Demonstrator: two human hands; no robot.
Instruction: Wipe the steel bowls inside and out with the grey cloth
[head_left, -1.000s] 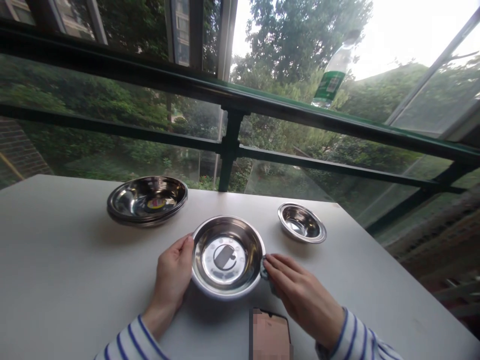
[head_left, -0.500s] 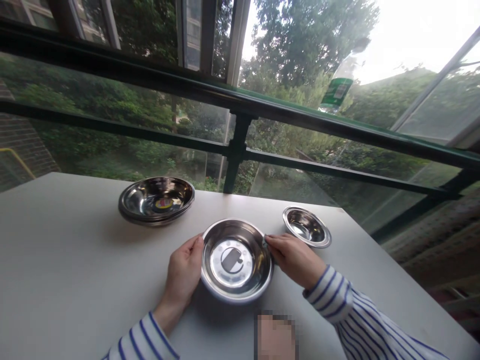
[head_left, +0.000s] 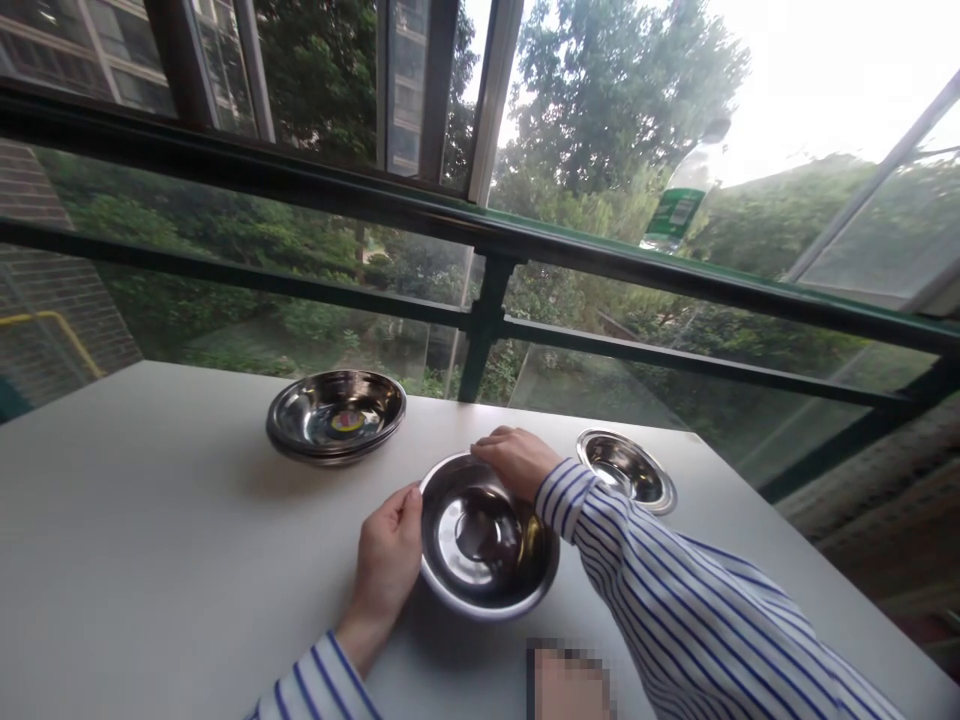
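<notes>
White table (head_left: 187,570) beneath railing (head_left: 600,252). Steel bowl (head_left: 480,540) at centre, left hand (head_left: 390,555) gripping side; right hand (head_left: 517,460) at far rim, finger closure unclear to me. Bowl stack (head_left: 337,460), smaller bowl (head_left: 634,472) unheld; extent done or left, unreadable.

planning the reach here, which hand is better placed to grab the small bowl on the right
Probably the right: the right hand is at the far rim of the middle bowl, its sleeve near the small bowl. The left hand holds the middle bowl's left side, farther away.
</notes>
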